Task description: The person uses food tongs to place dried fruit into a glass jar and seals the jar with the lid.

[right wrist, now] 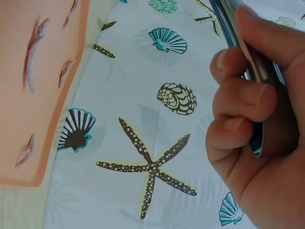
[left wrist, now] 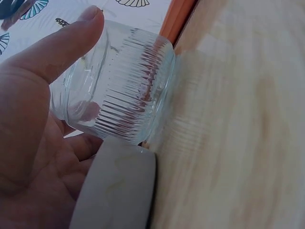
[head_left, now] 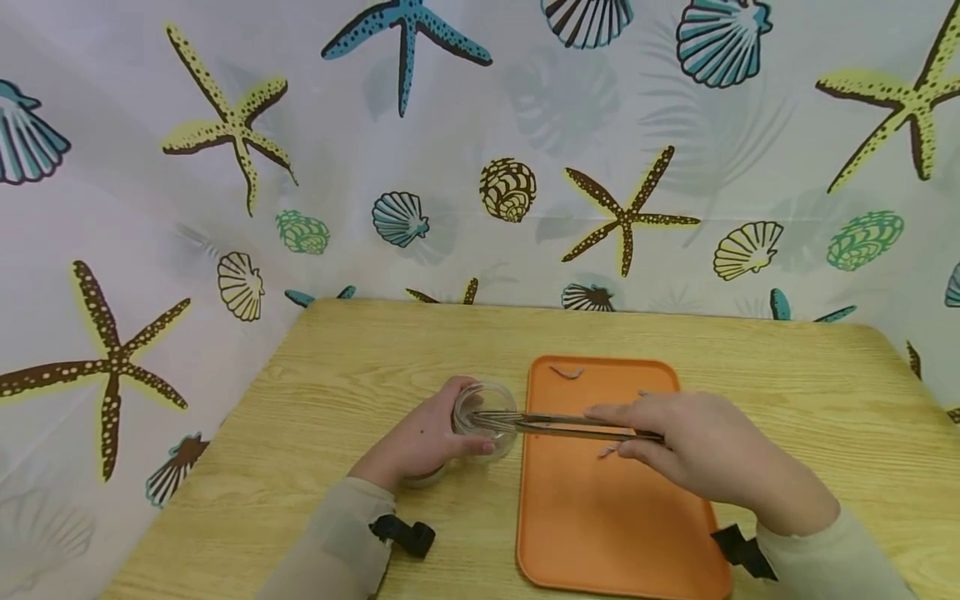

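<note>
My left hand (head_left: pixel 420 442) grips a clear glass jar (head_left: pixel 487 396) on the table, left of the orange tray. Ribbed glass sides show in the left wrist view, with the thumb (left wrist: pixel 57 52) along the jar (left wrist: pixel 124 81). With my right hand (head_left: pixel 701 446) I hold metal tongs (head_left: pixel 570 419) level over the tray, their tips inside the jar's mouth. Fingers (right wrist: pixel 243 100) wrap the tongs' closed end in the right wrist view. Reddish matter shows through the glass; I cannot tell whether the tips pinch any of it.
Several thin purplish strips (head_left: pixel 567 372) lie scattered on the orange tray (head_left: pixel 615 525). A pale rounded object (left wrist: pixel 116 186) stands beside the jar, mostly hidden under my left wrist in the head view. A seashell-patterned cloth (head_left: pixel 450 167) hangs behind the wooden table (head_left: pixel 322 375).
</note>
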